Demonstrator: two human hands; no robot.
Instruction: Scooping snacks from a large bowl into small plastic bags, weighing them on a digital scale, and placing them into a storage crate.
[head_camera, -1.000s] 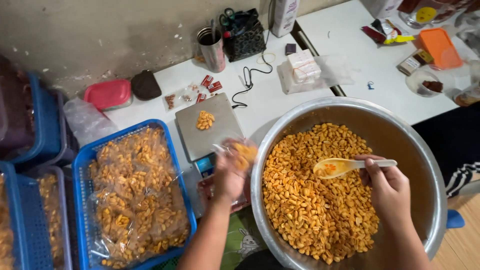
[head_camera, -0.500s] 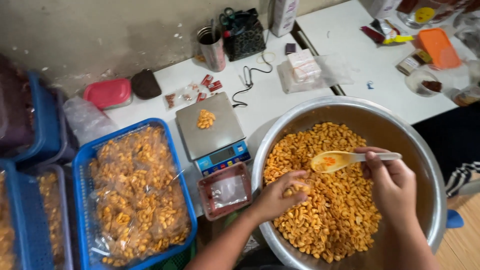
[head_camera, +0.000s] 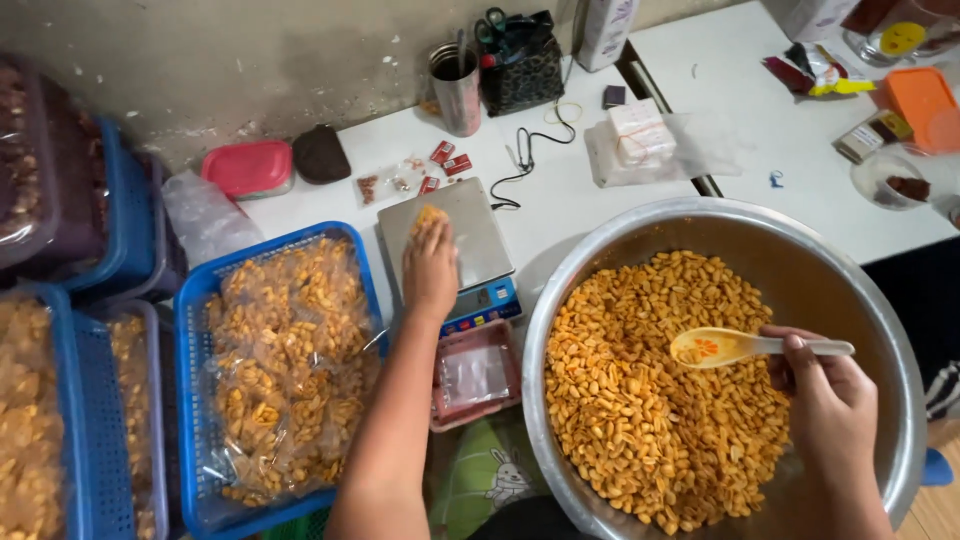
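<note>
1. The left hand (head_camera: 432, 268) lies palm down on the steel plate of the kitchen scale (head_camera: 470, 225). Its fingers are curled over a small heap of peanuts (head_camera: 428, 215) on the plate. I cannot tell if the fingers grip the nuts or only touch them.
2. The right hand (head_camera: 825, 405) is closed around the pale handle of a plastic spoon (head_camera: 735, 346). The yellow spoon bowl is level, just above the nuts.
3. Under the spoon is a big steel basin (head_camera: 860, 290), filled with orange roasted peanuts (head_camera: 650, 400). The right hand is over the right part of the basin.
4. Just in front of the scale, between the basin and a blue basket (head_camera: 190, 300), there is a small red tray (head_camera: 478, 375) with clear plastic inside.
5. The blue basket holds clear bags of peanuts (head_camera: 285, 370), stacked one on another.
6. Behind the scale, on the white table (head_camera: 560, 210), lie small red packets (head_camera: 450, 160), a black cable (head_camera: 522, 160) and a metal cup (head_camera: 458, 88).
7. A pink lidded box (head_camera: 247, 168) stands at the back left.
</note>
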